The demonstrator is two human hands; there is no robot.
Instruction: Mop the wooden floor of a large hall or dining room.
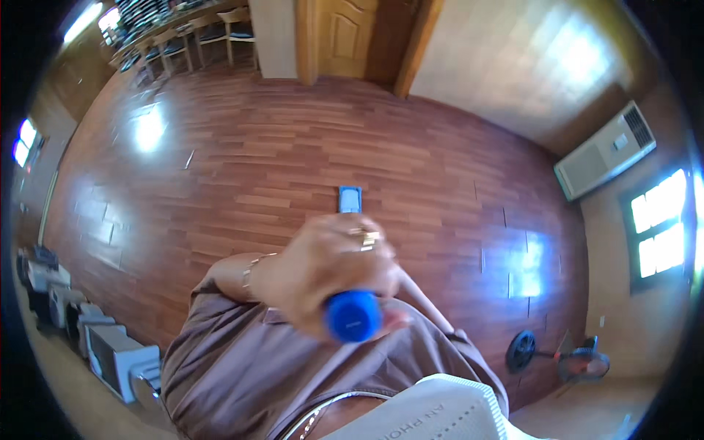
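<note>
My left hand [334, 268], with a gold ring and a bracelet, is closed around the top of a mop handle, blurred by motion. The handle's round blue end cap [353, 317] points up toward me, below the knuckles. Beyond the hand, a small rectangular light-blue mop head [350, 199] rests on the floor. The shaft between is hidden behind my hand. My right forearm [425, 299] reaches in from the right toward the handle. My right hand is hidden behind the left, so its fingers cannot be made out.
Brown wood-plank floor [279, 158] surrounds me. Chairs [172, 48] line a counter at the far left, beside a wooden door [349, 37]. Grey-white boxy units [117, 356] stand along the left wall. A white wall unit [607, 150] and a fan-like object [583, 363] are at the right.
</note>
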